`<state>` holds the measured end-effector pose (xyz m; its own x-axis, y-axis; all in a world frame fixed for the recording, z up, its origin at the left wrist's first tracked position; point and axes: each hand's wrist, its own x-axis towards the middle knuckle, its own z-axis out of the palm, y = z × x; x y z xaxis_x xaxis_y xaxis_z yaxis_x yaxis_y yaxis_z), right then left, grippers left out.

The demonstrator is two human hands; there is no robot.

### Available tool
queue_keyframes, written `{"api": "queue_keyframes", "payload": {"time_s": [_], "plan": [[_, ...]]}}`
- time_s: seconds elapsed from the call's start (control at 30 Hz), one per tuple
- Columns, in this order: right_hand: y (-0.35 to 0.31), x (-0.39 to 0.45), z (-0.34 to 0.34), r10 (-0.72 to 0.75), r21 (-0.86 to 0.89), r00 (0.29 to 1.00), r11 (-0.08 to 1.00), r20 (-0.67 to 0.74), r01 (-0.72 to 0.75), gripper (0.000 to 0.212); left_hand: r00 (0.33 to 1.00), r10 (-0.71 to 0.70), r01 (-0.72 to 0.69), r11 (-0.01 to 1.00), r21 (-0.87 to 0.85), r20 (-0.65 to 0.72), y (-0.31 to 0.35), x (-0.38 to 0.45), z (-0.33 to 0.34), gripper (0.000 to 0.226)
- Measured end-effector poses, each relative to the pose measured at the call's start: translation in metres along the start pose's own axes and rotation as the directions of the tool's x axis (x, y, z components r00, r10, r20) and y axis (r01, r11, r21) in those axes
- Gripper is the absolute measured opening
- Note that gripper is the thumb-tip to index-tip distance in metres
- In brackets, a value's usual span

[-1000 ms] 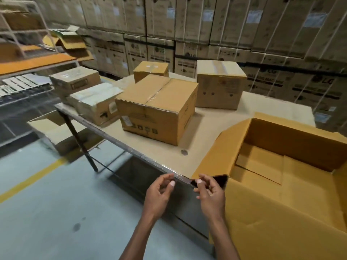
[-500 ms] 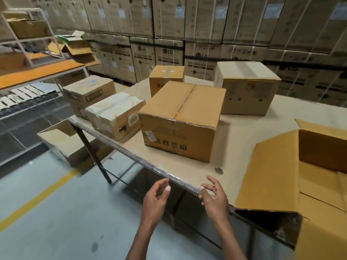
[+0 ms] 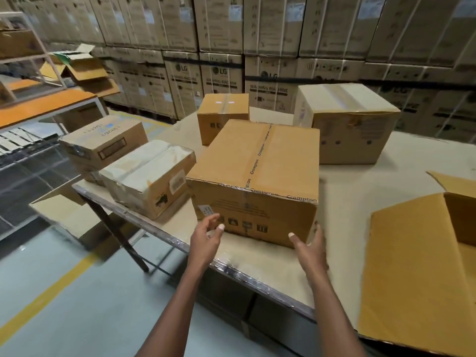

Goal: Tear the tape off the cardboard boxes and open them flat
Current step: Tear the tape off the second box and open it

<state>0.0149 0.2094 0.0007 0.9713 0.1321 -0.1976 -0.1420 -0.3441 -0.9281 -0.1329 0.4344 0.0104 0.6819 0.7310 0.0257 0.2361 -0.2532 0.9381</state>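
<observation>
Bare table (image 3: 342,217) lies right of the taped box (image 3: 257,176); a white-wrapped box (image 3: 146,176) crowds its left.

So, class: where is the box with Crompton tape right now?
In the head view, the Crompton-taped box sits centre on the table, nearest both hands, right of the white-wrapped box.

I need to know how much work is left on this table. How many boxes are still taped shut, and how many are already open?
Taped shut: 5, namely the Crompton box, the small box, the pale-topped box, the label-strip box and the white-wrapped box.
Open: 1, the open box.
Total on the table: 6.
</observation>
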Motion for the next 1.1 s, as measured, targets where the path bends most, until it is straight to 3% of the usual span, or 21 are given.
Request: {"api": "queue_keyframes", "payload": {"time_s": [0.17, 0.33, 0.47, 0.57, 0.67, 1.1], "plan": [[0.010, 0.040, 0.018, 0.021, 0.030, 1.000, 0.999, -0.012, -0.021, 0.105, 0.997, -0.079, 0.079, 0.994, 0.069, -0.005, -0.023, 0.066, -0.014, 0.054], [0.003, 0.043, 0.032, 0.073, 0.055, 0.995, 0.996, -0.071, -0.069, 0.091, 0.982, -0.182, 0.183, 0.983, 0.009, -0.043, -0.044, 0.105, -0.021, 0.090], [0.002, 0.045, 0.040, 0.091, 0.083, 0.990, 0.993, -0.105, -0.083, 0.086, 0.974, -0.214, 0.209, 0.976, 0.062, 0.079, -0.058, 0.129, -0.029, 0.118], [0.004, 0.046, 0.043, 0.097, 0.096, 0.989, 0.992, -0.112, -0.086, 0.082, 0.963, -0.164, 0.178, 0.983, -0.048, 0.214, -0.065, 0.138, -0.036, 0.112], [0.004, 0.042, 0.044, 0.097, 0.073, 0.985, 0.994, -0.144, -0.087, 0.082, 0.953, -0.171, 0.205, 0.972, -0.116, 0.251, -0.069, 0.142, -0.041, 0.101], [0.042, -0.041, 0.033, 0.180, 0.138, 0.940, 0.980, -0.291, -0.144, 0.084, 0.928, -0.157, 0.184, 0.982, -0.051, 0.337, -0.094, 0.125, -0.045, 0.075]]}}
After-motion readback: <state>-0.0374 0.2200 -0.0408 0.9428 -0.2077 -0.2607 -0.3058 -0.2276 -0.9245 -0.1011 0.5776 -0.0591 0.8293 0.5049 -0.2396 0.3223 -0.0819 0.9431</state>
